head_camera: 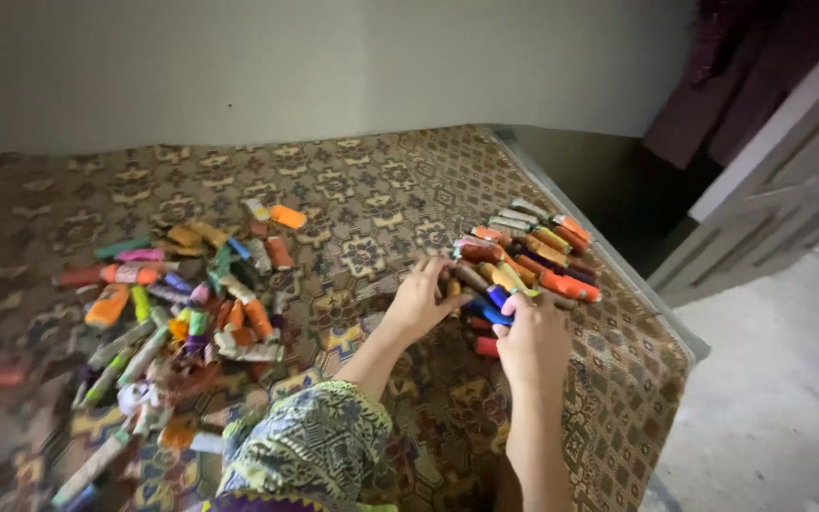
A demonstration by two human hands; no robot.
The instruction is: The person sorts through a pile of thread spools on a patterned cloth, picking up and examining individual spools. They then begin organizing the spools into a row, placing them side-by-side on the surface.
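Note:
Two groups of coloured thread spools lie on a patterned brown cloth. A neat cluster of spools sits near the right edge; a loose scattered pile lies at the left. My left hand rests fingers-down on the near left side of the cluster, touching spools there. My right hand is just in front of the cluster, fingers curled around a blue spool. A red spool lies under my right hand. A patterned sleeve covers my left forearm.
The cloth-covered surface ends at a corner on the right, with bare grey floor beyond. A pale door stands ajar at the far right. A plain wall runs behind.

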